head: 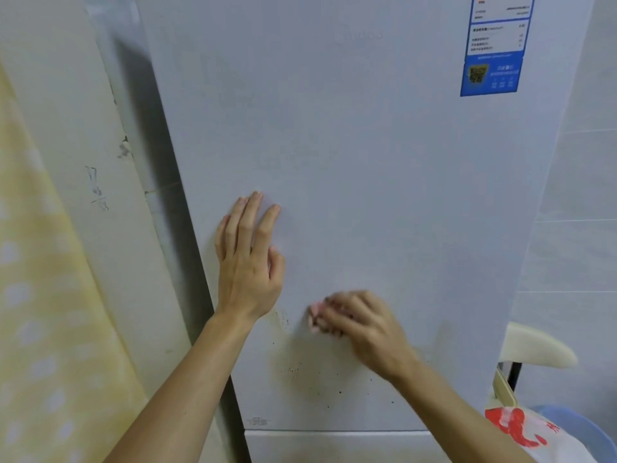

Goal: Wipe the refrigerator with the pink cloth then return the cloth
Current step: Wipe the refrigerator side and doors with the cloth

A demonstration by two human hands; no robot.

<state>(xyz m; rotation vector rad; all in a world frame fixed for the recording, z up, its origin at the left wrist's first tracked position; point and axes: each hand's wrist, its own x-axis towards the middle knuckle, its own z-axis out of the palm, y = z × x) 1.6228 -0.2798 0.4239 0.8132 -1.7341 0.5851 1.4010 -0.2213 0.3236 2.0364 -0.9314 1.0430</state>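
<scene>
Mid-wipe, by the look of it. Left hand (248,259) flat on fridge (367,155) door, fingers straight and spread, holding nothing, bracing only. Right hand (364,325) just below and to the right of the left, fingers curled round pink cloth (315,310). Cloth bunched small and pressed to the door, only a pink edge showing past the fingertips (blurred, so exact grip hard to read). Brown specks and yellowish smear (292,369) beside left wrist and below right hand, so dirtiest patch apparently not yet done. Blue sticker (494,51) far up and right of both hands, well apart from the work area. Red-and-white bag (521,429) and blue basin (582,426) low, beyond right forearm; yellow curtain (40,295) out past left arm. Risks from here:
- losing the cloth out of so small a wad under hard scrubbing, with a drop toward bag or floor
- dragging grime up into the clean area by wiping with one soiled face instead of refolding
- fresh prints from the bare left palm on the wiped panel
- rocking the fridge through too much lean on the left hand
- catching a sticker corner on too wide a high pass

Return spot for cloth not in view, so no call on that.
</scene>
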